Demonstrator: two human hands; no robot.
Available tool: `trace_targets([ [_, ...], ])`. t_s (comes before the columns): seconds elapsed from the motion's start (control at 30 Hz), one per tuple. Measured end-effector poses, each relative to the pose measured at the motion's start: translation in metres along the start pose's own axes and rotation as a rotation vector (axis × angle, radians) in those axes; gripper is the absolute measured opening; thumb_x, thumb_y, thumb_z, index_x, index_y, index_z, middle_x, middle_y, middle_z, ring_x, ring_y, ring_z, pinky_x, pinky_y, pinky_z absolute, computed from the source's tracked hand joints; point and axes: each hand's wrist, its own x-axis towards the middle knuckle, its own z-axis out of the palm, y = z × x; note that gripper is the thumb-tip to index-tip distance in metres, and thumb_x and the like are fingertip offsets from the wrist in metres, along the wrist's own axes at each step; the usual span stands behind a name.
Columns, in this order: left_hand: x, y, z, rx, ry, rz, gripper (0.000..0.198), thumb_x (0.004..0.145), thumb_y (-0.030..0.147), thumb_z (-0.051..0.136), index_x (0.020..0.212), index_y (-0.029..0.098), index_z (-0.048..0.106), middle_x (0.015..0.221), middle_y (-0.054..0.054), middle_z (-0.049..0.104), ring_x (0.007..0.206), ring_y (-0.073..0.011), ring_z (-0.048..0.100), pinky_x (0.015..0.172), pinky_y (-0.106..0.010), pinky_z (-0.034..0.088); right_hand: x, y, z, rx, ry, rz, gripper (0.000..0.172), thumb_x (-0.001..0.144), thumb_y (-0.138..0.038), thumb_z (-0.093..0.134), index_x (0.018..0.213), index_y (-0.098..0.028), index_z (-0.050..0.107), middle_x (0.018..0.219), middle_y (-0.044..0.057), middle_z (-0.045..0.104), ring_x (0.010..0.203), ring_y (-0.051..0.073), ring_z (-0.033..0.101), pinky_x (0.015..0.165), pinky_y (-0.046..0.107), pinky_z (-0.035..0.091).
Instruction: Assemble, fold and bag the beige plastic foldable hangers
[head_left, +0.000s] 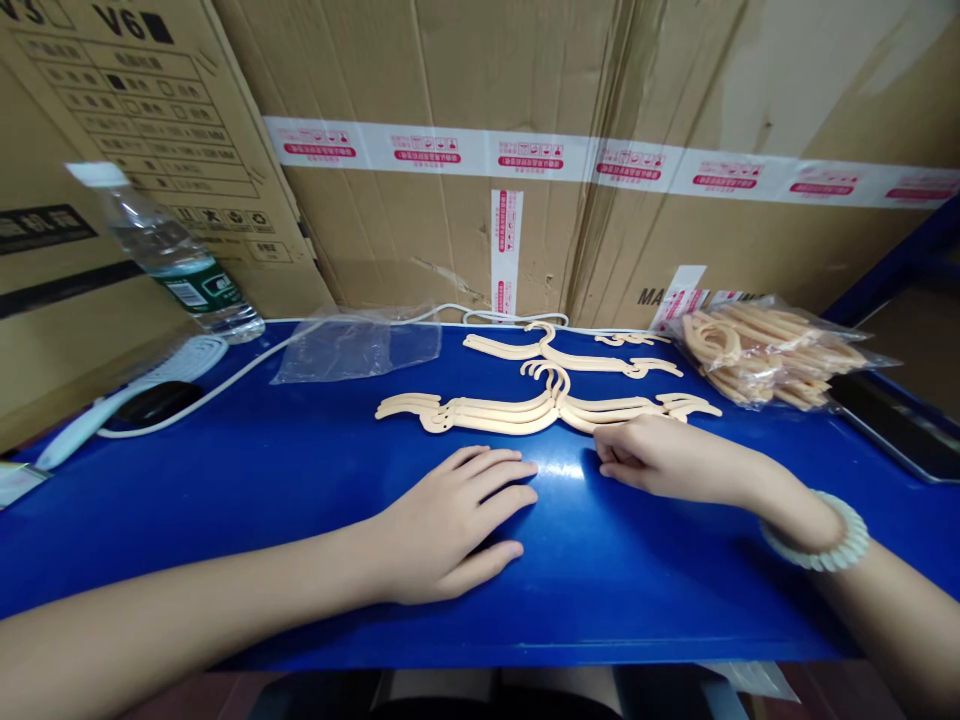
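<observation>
My left hand (469, 525) lies on the blue tabletop (285, 500), palm down with its fingers spread, and holds nothing. My right hand (660, 455) is closed, fingers curled in and nothing showing in them. Its knuckles overlap the lower right edge of a stack of folding clothes hangers (502, 415), whether touching I cannot tell. These hangers are pale beige plastic with hooks pointing away from me. Behind them lies a single hanger (502, 348) of the same kind, its arms opened out. A small beige piece (630, 339) lies farther back on the right.
Clear bags of beige hanger parts (772, 350) sit at the right, beside a dark flat device (900, 425). A flattened plastic bag (356, 347), white cable (247, 378), hairbrush (165, 370) and water bottle (176, 260) are leftward. Cardboard boxes (435, 230) wall the back.
</observation>
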Motion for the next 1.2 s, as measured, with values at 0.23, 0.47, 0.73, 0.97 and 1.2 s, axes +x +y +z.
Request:
trace_targets([
  [0.23, 0.001, -0.001, -0.002, -0.015, 0.006, 0.002, 0.038, 0.098, 0.036, 0.052, 0.131, 0.018, 0.056, 0.146, -0.014, 0.056, 0.137, -0.0322, 0.049, 0.112, -0.051, 0.041, 0.0, -0.002, -0.001, 0.014, 0.0, 0.008, 0.013, 0.092, -0.022, 0.053, 0.081, -0.019, 0.06, 0.077, 0.003, 0.065, 0.065, 0.015, 0.054, 0.059, 0.026, 0.034],
  [0.47, 0.0, -0.003, 0.001, -0.022, 0.028, 0.003, 0.038, 0.098, 0.037, 0.053, 0.131, 0.019, 0.056, 0.145, -0.014, 0.057, 0.136, -0.0319, 0.049, 0.111, -0.05, 0.041, 0.0, 0.0, 0.0, 0.008, 0.003, 0.004, 0.011, 0.091, -0.02, 0.055, 0.083, -0.02, 0.062, 0.079, 0.003, 0.067, 0.066, 0.016, 0.055, 0.06, 0.026, 0.035],
  [0.73, 0.0, -0.003, 0.001, -0.033, 0.028, 0.002, 0.038, 0.097, 0.037, 0.054, 0.131, 0.02, 0.057, 0.145, -0.013, 0.056, 0.136, -0.0316, 0.048, 0.112, -0.049, 0.04, 0.001, -0.001, -0.001, 0.01, 0.005, -0.014, 0.012, 0.091, -0.021, 0.054, 0.081, -0.019, 0.062, 0.076, 0.002, 0.066, 0.063, 0.014, 0.053, 0.059, 0.026, 0.034],
  [0.97, 0.001, -0.002, -0.001, -0.05, 0.041, 0.011, 0.036, 0.097, 0.036, 0.054, 0.129, 0.02, 0.058, 0.142, -0.014, 0.059, 0.134, -0.0311, 0.051, 0.11, -0.048, 0.041, 0.001, 0.026, -0.023, 0.053, 0.161, 0.035, 0.019, 0.091, -0.031, 0.053, 0.085, -0.018, 0.065, 0.076, 0.004, 0.069, 0.065, 0.016, 0.058, 0.061, 0.027, 0.04],
  [1.2, 0.001, -0.003, 0.0, -0.046, 0.058, 0.02, 0.035, 0.098, 0.037, 0.054, 0.128, 0.019, 0.058, 0.142, -0.013, 0.058, 0.134, -0.0297, 0.05, 0.111, -0.047, 0.04, 0.036, 0.093, -0.057, -0.247, 0.357, 0.448, 0.028, 0.089, -0.019, 0.053, 0.109, -0.012, 0.071, 0.1, 0.013, 0.075, 0.09, 0.024, 0.069, 0.074, 0.029, 0.047],
])
